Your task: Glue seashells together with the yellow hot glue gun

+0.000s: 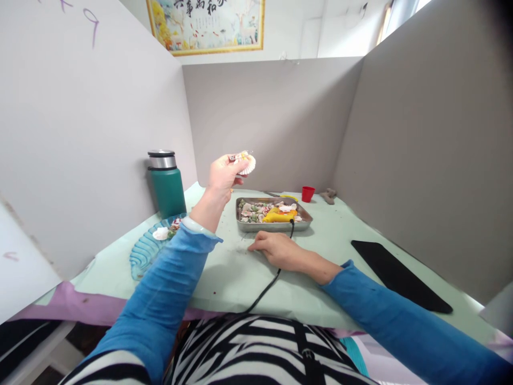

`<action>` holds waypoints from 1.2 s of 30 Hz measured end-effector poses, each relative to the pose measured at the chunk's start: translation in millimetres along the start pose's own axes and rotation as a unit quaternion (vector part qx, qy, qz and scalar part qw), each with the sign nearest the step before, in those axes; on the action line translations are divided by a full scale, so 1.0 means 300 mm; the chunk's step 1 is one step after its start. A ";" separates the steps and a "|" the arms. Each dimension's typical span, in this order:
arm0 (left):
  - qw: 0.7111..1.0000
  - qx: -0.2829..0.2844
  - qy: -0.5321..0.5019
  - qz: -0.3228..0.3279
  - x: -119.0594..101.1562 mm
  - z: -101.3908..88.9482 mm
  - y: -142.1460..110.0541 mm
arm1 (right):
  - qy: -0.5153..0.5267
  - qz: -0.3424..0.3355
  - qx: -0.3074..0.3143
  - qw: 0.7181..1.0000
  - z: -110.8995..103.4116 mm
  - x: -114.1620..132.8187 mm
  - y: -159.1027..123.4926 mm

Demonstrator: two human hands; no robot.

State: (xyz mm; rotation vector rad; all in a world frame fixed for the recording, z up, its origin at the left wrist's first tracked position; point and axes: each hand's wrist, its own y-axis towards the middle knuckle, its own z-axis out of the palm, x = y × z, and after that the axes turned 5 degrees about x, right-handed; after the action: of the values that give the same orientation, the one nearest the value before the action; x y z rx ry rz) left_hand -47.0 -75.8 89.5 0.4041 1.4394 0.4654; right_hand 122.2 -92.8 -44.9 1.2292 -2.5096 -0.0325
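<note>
My left hand [224,174] is raised above the table, its fingers closed on a pale scallop shell [247,163] with small bits stuck on it. My right hand [276,250] rests on the light green table cover, fingers lying flat and loosely curled, just in front of a metal tray [272,226]. The tray holds several shells, small beads and a yellow glue gun [279,215], whose black cord [266,286] runs under my right hand toward me.
A green flask with a steel lid [166,184] stands at the left wall. A blue glass dish [148,248] holds a shell. A small red cup [308,193] and a brown lump [329,195] sit at the back, a black mat [398,275] at the right. Grey partitions enclose the table.
</note>
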 end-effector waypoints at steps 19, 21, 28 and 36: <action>1.000 -0.004 0.014 -0.014 0.043 0.004 0.014 | -0.084 0.016 0.011 0.996 0.014 -0.002 -0.010; 1.000 -0.005 0.012 -0.016 0.043 0.004 0.015 | -0.060 0.032 -0.011 0.998 0.018 -0.022 -0.006; 0.999 0.014 0.013 -0.028 0.063 0.028 0.037 | -0.094 0.065 -0.023 0.993 0.011 -0.028 -0.014; 0.994 0.031 0.071 -0.074 0.187 0.074 0.059 | -0.191 0.125 -0.073 0.971 -0.027 0.023 -0.026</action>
State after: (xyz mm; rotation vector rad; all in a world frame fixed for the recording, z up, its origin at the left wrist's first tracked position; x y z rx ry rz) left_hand -22.0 -30.6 53.7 0.3162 1.6121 0.3351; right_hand 126.9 -101.8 -36.6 0.9094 -2.9092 -0.4219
